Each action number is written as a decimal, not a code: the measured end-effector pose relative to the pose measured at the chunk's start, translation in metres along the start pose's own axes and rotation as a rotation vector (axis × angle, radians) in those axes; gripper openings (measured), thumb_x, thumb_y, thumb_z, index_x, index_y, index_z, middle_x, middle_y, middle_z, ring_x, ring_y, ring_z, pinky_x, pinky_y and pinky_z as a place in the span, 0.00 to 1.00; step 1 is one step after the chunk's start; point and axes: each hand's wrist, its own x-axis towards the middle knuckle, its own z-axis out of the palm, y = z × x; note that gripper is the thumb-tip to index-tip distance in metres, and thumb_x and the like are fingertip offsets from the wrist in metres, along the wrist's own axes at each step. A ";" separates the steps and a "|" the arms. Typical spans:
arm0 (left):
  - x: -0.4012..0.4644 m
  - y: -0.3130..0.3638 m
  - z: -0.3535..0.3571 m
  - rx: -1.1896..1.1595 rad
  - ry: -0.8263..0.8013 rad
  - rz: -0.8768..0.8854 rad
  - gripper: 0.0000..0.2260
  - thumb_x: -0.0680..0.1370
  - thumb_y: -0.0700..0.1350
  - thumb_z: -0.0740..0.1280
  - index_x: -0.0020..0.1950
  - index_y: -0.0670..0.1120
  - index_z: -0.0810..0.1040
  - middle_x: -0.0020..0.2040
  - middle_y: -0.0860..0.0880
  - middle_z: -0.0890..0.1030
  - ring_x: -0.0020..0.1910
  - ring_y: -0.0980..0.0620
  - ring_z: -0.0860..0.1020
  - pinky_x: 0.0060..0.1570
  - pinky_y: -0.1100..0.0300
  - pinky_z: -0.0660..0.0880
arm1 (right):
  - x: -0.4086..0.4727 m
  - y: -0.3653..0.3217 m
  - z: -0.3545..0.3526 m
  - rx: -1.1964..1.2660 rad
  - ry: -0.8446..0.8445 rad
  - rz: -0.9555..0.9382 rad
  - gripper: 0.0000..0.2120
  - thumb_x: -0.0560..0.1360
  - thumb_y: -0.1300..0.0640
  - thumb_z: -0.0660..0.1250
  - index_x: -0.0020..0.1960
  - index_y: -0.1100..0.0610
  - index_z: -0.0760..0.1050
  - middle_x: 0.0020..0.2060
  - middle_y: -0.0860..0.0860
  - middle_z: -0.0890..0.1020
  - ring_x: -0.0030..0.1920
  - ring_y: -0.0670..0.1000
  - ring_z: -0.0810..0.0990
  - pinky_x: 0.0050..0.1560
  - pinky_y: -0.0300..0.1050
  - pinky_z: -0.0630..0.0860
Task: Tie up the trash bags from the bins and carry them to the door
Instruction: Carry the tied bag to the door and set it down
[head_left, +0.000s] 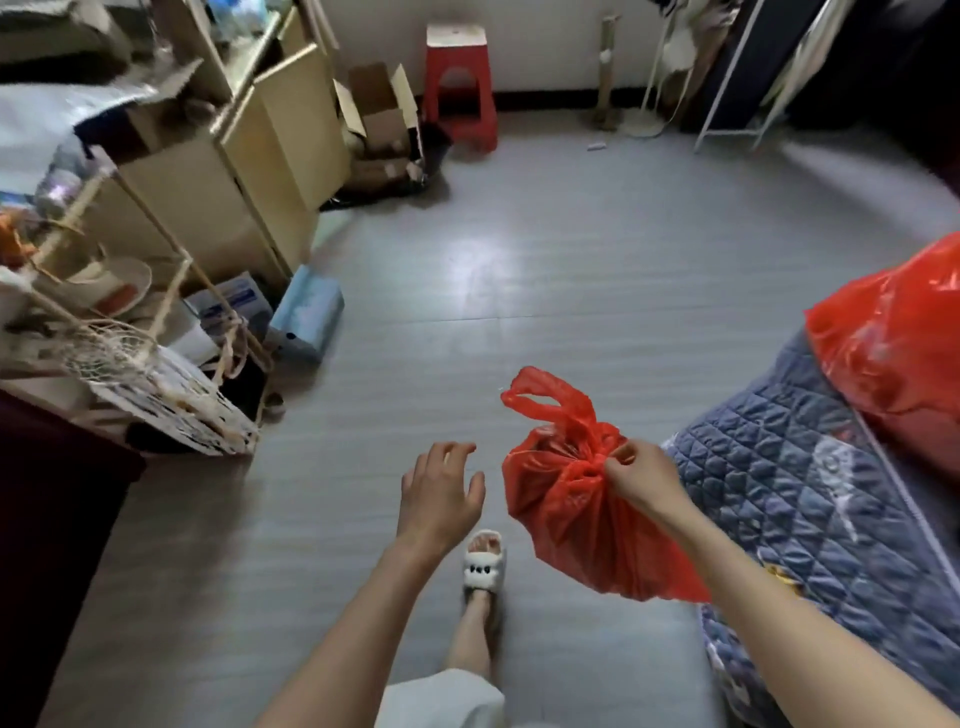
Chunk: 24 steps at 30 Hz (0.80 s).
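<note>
Low and right of centre in the frame, the right hand (641, 480) pinches the gathered neck of a small red trash bag (576, 519); the bag's body hangs below and left of that grip, one handle loop sticking up. The left hand (441, 496) hovers just left of the bag, fingers spread, holding nothing. A larger red bag (898, 353) lies on the quilted bed (795, 499) at the right edge.

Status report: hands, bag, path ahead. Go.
Right hand pinches small red bag at its knot, bag off floor. Left hand open, empty. Second red bag on quilt. Floor ahead open.
</note>
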 end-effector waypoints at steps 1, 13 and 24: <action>0.015 0.008 -0.003 0.001 0.001 0.016 0.19 0.77 0.50 0.61 0.68 0.50 0.69 0.66 0.49 0.71 0.65 0.48 0.69 0.62 0.52 0.66 | 0.011 -0.005 -0.008 0.000 0.005 0.016 0.08 0.70 0.61 0.64 0.40 0.63 0.81 0.41 0.62 0.84 0.48 0.61 0.81 0.48 0.47 0.73; 0.352 0.181 -0.004 0.032 -0.110 0.397 0.19 0.77 0.51 0.61 0.67 0.48 0.70 0.65 0.46 0.73 0.63 0.45 0.71 0.61 0.51 0.70 | 0.297 -0.061 -0.147 0.235 0.195 0.234 0.15 0.72 0.56 0.66 0.27 0.55 0.73 0.36 0.61 0.84 0.43 0.61 0.83 0.50 0.46 0.76; 0.690 0.412 0.042 0.203 -0.182 0.543 0.20 0.79 0.50 0.58 0.70 0.48 0.65 0.69 0.45 0.69 0.66 0.44 0.68 0.63 0.49 0.67 | 0.613 -0.036 -0.311 0.294 0.297 0.295 0.10 0.70 0.58 0.65 0.31 0.60 0.75 0.36 0.61 0.84 0.41 0.62 0.83 0.49 0.49 0.78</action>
